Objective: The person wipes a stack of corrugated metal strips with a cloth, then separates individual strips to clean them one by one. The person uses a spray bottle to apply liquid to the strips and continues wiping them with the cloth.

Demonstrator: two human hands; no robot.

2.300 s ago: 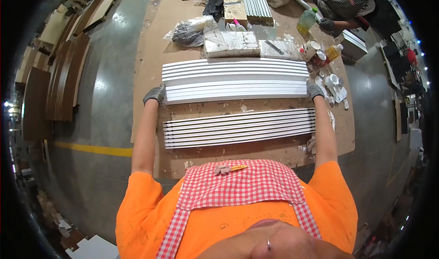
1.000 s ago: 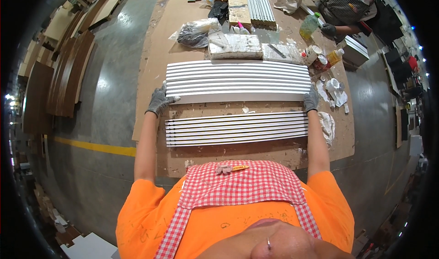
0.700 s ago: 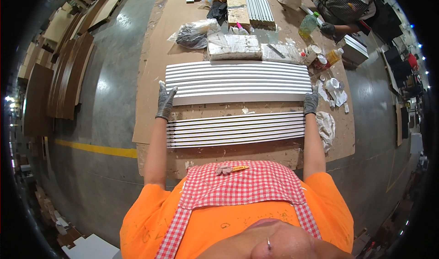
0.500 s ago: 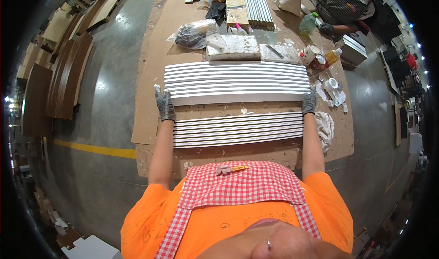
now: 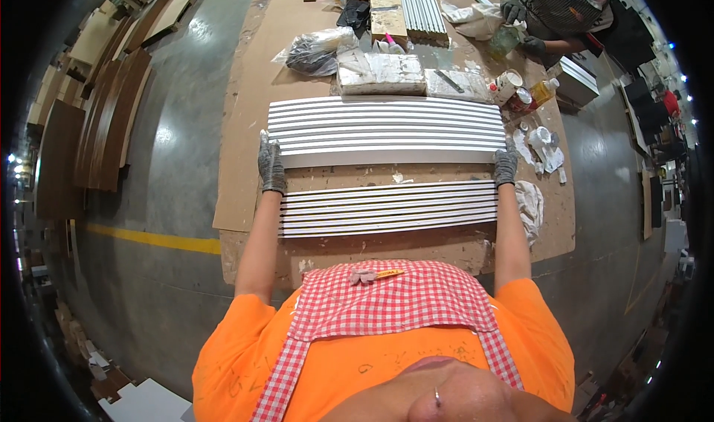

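My left hand [image 5: 271,164], in a grey glove, lies against the left end of the farther stack of white strips [image 5: 387,156]. Its fingers point away from me, stretched along that end. At the opposite end is my right hand [image 5: 505,164], also gloved, with its fingers extended and partly hidden by the stack's corner. The strips lie side by side, their long edges running left to right. Nearer to me, between my forearms, a second group of white strips [image 5: 388,209] lies parallel to the first.
Behind the strips lie white-smeared blocks [image 5: 381,75], a plastic bag [image 5: 316,52] and several containers, among them a yellow bottle [image 5: 544,91]. A crumpled cloth [image 5: 529,208] lies by my right forearm. At far right, a co-worker's gloved hands [image 5: 512,9] are near a green bottle [image 5: 503,41].
My left hand has shifted right, against the stack's end, its fingers closer together. My right hand has barely moved. The co-worker's other hand has come into view by the green bottle, which is now tilted.
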